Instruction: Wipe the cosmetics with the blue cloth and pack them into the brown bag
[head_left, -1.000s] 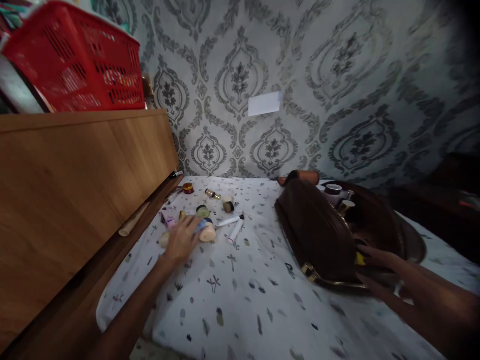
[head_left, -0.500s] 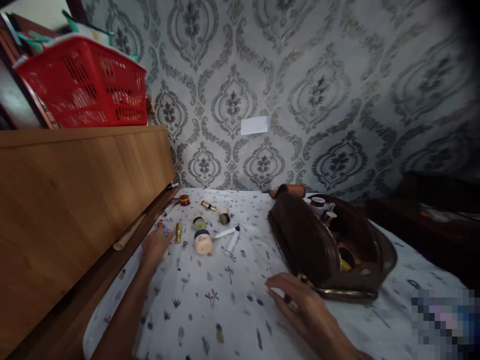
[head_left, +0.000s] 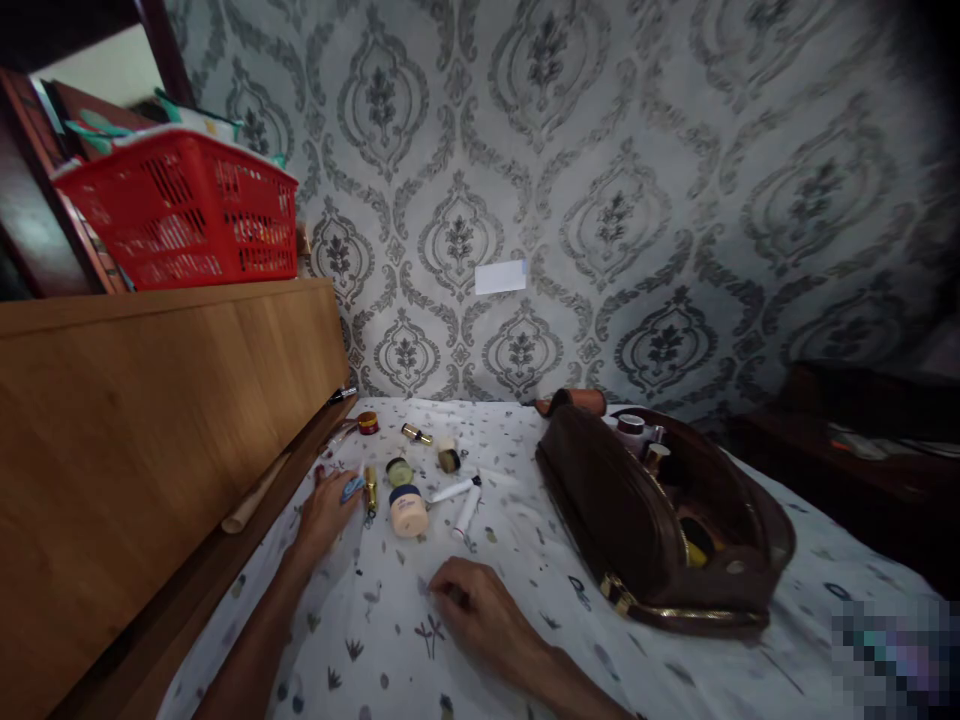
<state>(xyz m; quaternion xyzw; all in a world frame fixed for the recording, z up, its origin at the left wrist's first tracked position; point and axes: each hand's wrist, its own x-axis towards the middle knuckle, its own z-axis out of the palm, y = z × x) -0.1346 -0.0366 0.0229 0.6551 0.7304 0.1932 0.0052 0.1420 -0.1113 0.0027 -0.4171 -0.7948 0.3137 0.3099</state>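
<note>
My left hand point(head_left: 324, 510) lies on the patterned bedsheet point(head_left: 525, 620) beside the wooden panel, its fingers pinched on a small blue item point(head_left: 351, 488). Just right of it lie a gold tube point(head_left: 370, 492), a peach jar with a dark lid point(head_left: 409, 511), a green jar point(head_left: 398, 470) and two white tubes point(head_left: 461, 500). My right hand point(head_left: 480, 612) rests on the sheet nearer to me, fingers curled down; whatever is under them is hidden. An open brown bag point(head_left: 637, 510) with small containers inside lies to the right.
A wooden panel point(head_left: 150, 430) runs along the left, with a red basket point(head_left: 187, 210) on top. A red jar point(head_left: 367, 423), a small gold bottle point(head_left: 415, 434) and a dark jar point(head_left: 448, 459) lie farther back. Patterned wallpaper with a white slip point(head_left: 500, 276) stands behind. Dark furniture point(head_left: 847, 440) sits at the right.
My right hand left the bag and moved left across the sheet to the middle. My left hand came off the peach jar, shifted left and now pinches a small blue item.
</note>
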